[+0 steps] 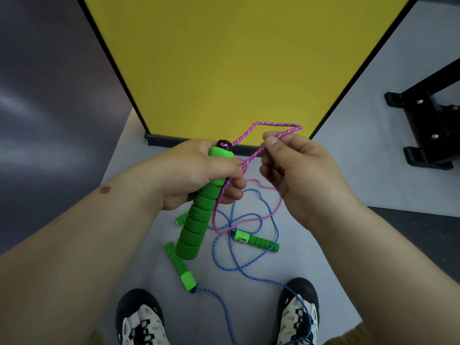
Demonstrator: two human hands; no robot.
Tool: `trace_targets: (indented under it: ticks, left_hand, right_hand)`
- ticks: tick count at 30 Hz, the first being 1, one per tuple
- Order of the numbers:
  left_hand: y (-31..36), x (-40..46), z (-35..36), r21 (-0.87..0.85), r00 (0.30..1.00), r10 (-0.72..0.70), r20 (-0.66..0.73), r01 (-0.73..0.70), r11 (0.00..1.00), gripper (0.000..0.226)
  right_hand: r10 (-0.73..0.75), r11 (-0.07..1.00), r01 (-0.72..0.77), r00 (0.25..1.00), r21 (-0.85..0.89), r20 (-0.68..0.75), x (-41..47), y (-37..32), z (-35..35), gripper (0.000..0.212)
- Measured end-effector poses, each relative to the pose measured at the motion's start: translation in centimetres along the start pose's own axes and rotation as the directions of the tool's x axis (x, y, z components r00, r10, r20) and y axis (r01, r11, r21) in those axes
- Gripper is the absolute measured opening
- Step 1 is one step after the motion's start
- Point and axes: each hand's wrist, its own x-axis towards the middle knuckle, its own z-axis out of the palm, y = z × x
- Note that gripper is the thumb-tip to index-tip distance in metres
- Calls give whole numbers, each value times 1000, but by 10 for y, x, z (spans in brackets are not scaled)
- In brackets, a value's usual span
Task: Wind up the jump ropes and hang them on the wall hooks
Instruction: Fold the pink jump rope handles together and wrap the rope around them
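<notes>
My left hand (pixel 196 170) grips the upper part of a green foam handle (pixel 196 220) of the pink jump rope (pixel 273 125). The pink cord leaves the handle's top, loops forward and comes back to my right hand (pixel 298 170), which pinches it between thumb and fingers. More pink cord trails down to the floor. On the floor lies a blue jump rope (pixel 249 267) in loose tangled loops with its green handles (pixel 258 241) (pixel 180 267). Another green handle end (pixel 181 218) peeks out behind the held handle.
A yellow panel (pixel 236 58) with a black frame stands straight ahead on the grey floor (pixel 139 175). A black metal stand foot (pixel 428 130) sits at the right. My two shoes (pixel 142 319) (pixel 298 312) are at the bottom, the blue cord crossing the right one.
</notes>
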Motion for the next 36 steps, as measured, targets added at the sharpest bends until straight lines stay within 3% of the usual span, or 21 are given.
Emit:
trace_targets:
  ticks: [5, 11, 14, 18, 22, 29, 31, 36]
  left_hand:
    - [0, -1, 0, 15, 1000, -2, 7, 2, 1000, 5]
    - [0, 0, 0, 19, 1000, 5, 22, -6, 1000, 4]
    - [-1, 0, 0, 24, 1000, -10, 6, 10, 1000, 3]
    - [1, -1, -1, 23, 1000, -23, 8, 23, 999, 6]
    - [0, -2, -1, 18, 1000, -21, 15, 20, 1000, 7]
    - [1, -2, 0, 41, 1000, -25, 6, 24, 999, 7]
    - [0, -2, -1, 42, 999, -32, 1, 32, 999, 6]
    - [1, -2, -1, 37, 999, -32, 2, 32, 999, 10]
  right_hand:
    - [-2, 994, 9, 997, 105, -72, 3, -7, -5, 12]
    - [78, 992, -55, 977, -117, 196, -5, 9, 3, 21]
    - [23, 986, 0, 991, -168, 135, -2, 10, 1, 27]
    - [-18, 999, 17, 1000, -40, -14, 5, 1, -5, 20]
    - [-9, 1000, 10, 998, 19, -70, 7, -3, -8, 16]
    - [52, 967, -4, 982, -253, 182, -5, 13, 3, 18]
    - [27, 965, 11, 990, -264, 137, -3, 12, 2, 21]
    - [-8, 999, 6, 999, -49, -43, 4, 0, -6, 12]
